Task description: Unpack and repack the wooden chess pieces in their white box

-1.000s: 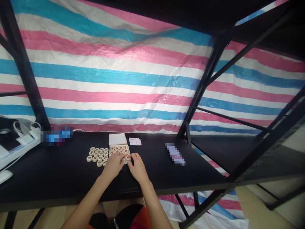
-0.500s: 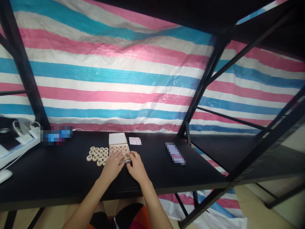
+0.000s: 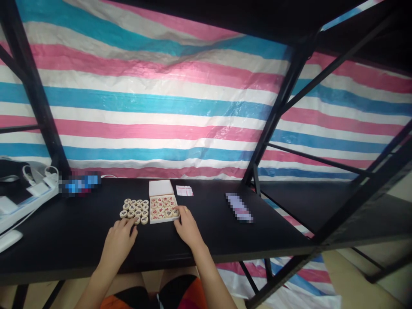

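Observation:
A small white box (image 3: 163,208) lies on the black table (image 3: 80,240), packed with round wooden chess pieces marked in red. To its left sits a cluster of loose pieces (image 3: 134,210) with dark marks. My right hand (image 3: 186,226) rests at the box's front right corner, fingers curled, a fingertip touching the corner piece. My left hand (image 3: 119,239) lies just below the loose pieces, fingers stretched toward the nearest ones, holding nothing. The box's white lid (image 3: 160,187) lies behind the box.
A small printed card (image 3: 184,190) lies behind the box to the right. A blurred flat item (image 3: 239,207) sits further right. White chargers and cables (image 3: 22,193) crowd the left edge. Black shelf posts (image 3: 273,111) rise right of the table against a striped tarp.
My left hand has left the box and pulled back leftward to just below the loose pieces. The right hand stays at the box's right corner. The box now shows fully filled.

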Tool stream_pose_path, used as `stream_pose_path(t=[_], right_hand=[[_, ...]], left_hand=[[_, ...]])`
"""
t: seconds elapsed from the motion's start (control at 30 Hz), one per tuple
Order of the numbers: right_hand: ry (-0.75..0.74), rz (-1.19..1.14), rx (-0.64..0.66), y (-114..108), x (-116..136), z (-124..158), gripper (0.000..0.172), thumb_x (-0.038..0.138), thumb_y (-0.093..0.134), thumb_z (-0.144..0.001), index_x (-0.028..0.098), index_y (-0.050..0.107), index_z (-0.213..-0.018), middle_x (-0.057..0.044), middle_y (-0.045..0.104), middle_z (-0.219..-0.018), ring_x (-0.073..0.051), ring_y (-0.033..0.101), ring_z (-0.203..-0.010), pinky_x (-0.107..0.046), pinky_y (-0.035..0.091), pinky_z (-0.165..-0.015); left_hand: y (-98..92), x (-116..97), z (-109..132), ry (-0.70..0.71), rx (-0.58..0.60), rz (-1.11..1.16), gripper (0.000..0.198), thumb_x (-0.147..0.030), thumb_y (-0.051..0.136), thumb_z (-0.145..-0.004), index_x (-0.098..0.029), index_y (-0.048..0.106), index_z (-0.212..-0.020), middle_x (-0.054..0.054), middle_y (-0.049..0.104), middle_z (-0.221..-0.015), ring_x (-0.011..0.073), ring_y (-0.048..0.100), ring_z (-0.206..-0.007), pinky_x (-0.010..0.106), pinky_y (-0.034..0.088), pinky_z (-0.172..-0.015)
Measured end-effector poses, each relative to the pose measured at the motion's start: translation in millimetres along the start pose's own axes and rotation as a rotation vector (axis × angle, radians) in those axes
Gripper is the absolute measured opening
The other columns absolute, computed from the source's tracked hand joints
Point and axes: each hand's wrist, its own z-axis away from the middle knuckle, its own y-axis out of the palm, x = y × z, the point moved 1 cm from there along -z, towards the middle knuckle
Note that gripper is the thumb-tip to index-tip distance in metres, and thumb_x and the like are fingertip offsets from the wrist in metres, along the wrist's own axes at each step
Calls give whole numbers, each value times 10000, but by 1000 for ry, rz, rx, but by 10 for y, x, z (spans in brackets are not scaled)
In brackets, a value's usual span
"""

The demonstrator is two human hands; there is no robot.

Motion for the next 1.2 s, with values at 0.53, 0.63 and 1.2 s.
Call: stream_pose_path(t=[0.53,0.63,1.2], right_hand=[[-5,-23,17,17,-26,-13,386,67,421,-755,166,536,-1110,-100,574,-1110,-228,543,-1049,-385,446,-937],[-11,-25,-1,19,-26,-9,384,64,422,-751,182,544,-1095,-90,583,-1096,-219,554,-1034,-378,457,-925],[-4,-35,4,29,-39,-7,365,62,427,-758,199,561,-1069,-79,578,-1098,-220,551,-1042,-376,447,-936]], left_hand=[[-151,-533,-381,152,33,268,171,-257,462,-917,-198,621,-937,53,698,-955,229,615,-926,338,415,-815],[-97,-712,-503,205,57,256,153,-209,468,-905,-198,621,-901,56,693,-926,234,609,-935,351,400,-837],[-53,-714,-567,215,109,256,195,-163,413,-899,-196,604,-925,74,668,-903,235,595,-906,355,405,-815]])
